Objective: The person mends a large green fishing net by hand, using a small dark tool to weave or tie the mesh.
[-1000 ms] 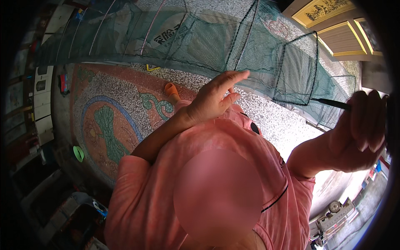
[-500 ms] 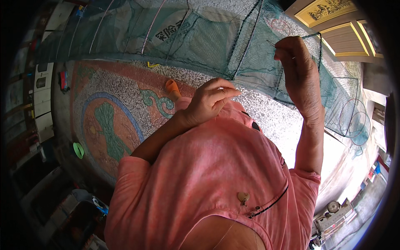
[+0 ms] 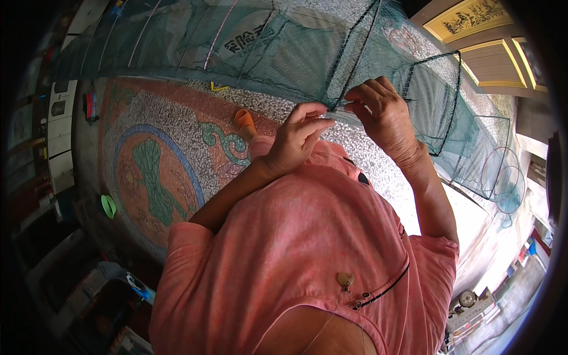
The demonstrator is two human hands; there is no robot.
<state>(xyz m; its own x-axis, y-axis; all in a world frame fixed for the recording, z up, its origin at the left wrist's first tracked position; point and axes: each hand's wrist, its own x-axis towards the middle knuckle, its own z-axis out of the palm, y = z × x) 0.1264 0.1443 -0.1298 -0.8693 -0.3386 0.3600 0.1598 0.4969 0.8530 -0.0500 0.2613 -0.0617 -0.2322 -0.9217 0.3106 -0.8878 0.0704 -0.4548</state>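
Observation:
A long green mesh net trap (image 3: 302, 65) with dark square frames stretches across in front of me. My left hand (image 3: 296, 139) has its fingers bent and its fingertips at the near lower corner of one frame, closed on the net's edge there. Close by on the right, my right hand (image 3: 384, 115) pinches at the same corner, thumb and forefinger together. A thin dark needle-like tool (image 3: 411, 100) pokes out behind its knuckles. Most of it is hidden by the hand, and any thread is too fine to make out.
Beneath lies a speckled floor with a coloured pattern (image 3: 157, 177). An orange slipper (image 3: 245, 121) is on my foot below the net. A green bowl-like thing (image 3: 109, 206) sits at left, panelled wooden furniture (image 3: 491, 59) at upper right. More framed netting (image 3: 494, 160) extends right.
My right hand has come down and left from above the net to the frame corner beside my left hand. The left hand has barely moved; its fingertips have shifted slightly.

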